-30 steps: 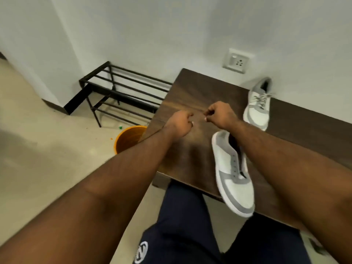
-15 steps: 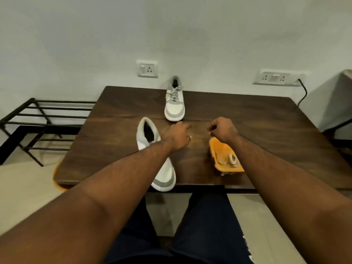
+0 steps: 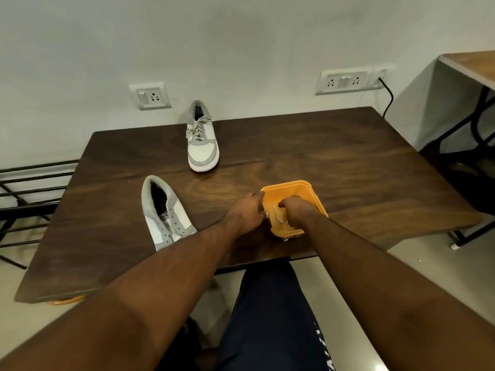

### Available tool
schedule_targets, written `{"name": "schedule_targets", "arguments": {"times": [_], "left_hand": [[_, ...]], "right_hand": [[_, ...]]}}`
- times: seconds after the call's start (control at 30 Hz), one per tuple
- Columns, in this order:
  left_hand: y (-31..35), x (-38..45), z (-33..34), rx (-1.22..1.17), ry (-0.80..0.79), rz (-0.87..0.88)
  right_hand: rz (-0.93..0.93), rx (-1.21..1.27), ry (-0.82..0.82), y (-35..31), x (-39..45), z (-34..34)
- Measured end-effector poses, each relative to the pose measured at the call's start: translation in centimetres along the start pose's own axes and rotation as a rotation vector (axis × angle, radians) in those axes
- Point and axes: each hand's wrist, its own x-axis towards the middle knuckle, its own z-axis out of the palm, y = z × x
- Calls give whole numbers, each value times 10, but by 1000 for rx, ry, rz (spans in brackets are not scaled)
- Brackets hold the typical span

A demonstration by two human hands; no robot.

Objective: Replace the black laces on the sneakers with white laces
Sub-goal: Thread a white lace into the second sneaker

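A grey-and-white sneaker (image 3: 167, 214) with empty eyelets lies near the table's front left, its toe hidden by my left forearm. A second sneaker (image 3: 202, 141), laced in pale laces, stands at the far edge against the wall. Right of the near shoe sits an orange plastic container (image 3: 304, 189). My left hand (image 3: 245, 214) grips the container's left rim. My right hand (image 3: 294, 210) reaches inside it, fingers curled down on a white lace (image 3: 278, 215), of which only a small piece shows.
Everything rests on a dark wooden table (image 3: 334, 167) against a white wall with sockets (image 3: 151, 96). A black metal rack (image 3: 29, 191) stands to the left, another desk (image 3: 471, 65) to the right. An orange bin's edge (image 3: 67, 299) peeks out under the table's front left.
The view has swung right from the rack to the table's middle. Both hands dropped from in front of me to the orange container; my right hand went into it.
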Motion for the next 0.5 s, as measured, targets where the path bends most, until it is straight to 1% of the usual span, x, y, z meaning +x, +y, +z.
{"name": "schedule_targets", "arguments": {"times": [0.1,0.23,0.33,0.4,0.43,0.5], "left_hand": [[-6,4,5,-32,17,10],[-13,5,7,-51,46,15],[-13,4,8,-18,37,5],[-10,4,6,6,12,-1],[-8,2,5,0,4,0],[-8,-2,1,-66,41,17]], "right_hand": [[18,-69,-35,3,8,8],[6,-135,3,1,16,6],[24,-144,-12,-3,15,2],[32,-89,-3,-2,9,3],[26,-30,42,-1,6,3],[31,146,186,0,2,-2]]}}
